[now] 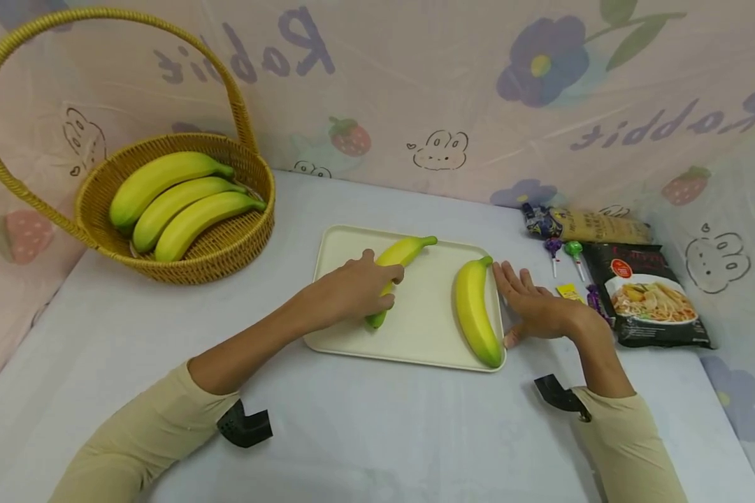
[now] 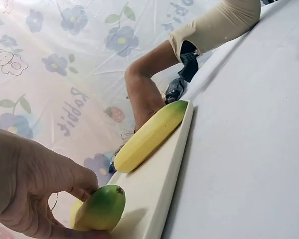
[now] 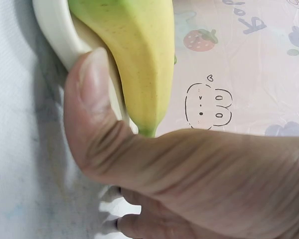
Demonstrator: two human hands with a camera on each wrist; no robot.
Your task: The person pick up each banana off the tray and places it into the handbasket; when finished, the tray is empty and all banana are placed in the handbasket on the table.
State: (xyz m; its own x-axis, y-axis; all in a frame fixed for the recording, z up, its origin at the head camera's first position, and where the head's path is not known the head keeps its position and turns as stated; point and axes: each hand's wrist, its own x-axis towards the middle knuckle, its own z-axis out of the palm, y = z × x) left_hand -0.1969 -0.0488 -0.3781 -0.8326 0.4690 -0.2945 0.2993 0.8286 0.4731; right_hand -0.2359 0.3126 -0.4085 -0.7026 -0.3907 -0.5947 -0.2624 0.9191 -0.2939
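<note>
A cream rectangular tray [image 1: 421,314] lies on the table with two yellow bananas, green at their tips. My left hand [image 1: 352,290] grips the left banana [image 1: 405,250] around its middle, thumb on one side and fingers on the other. In the left wrist view, this banana's green end [image 2: 107,206] points toward the camera, between thumb and fingers. The other banana [image 1: 475,314] lies along the tray's right side. Beside the right rim, my right hand [image 1: 537,307] has its fingers extended. The right wrist view shows its thumb [image 3: 92,89] against the tray rim.
At the back left stands a woven basket [image 1: 242,251] with a tall handle and three bananas [image 1: 170,185] inside. To the right lie a black noodle packet [image 1: 654,297], a tan packet [image 1: 604,227], two lollipops [image 1: 574,249] and small wrapped sweets [image 1: 594,299]. A printed curtain [image 1: 403,91] hangs behind.
</note>
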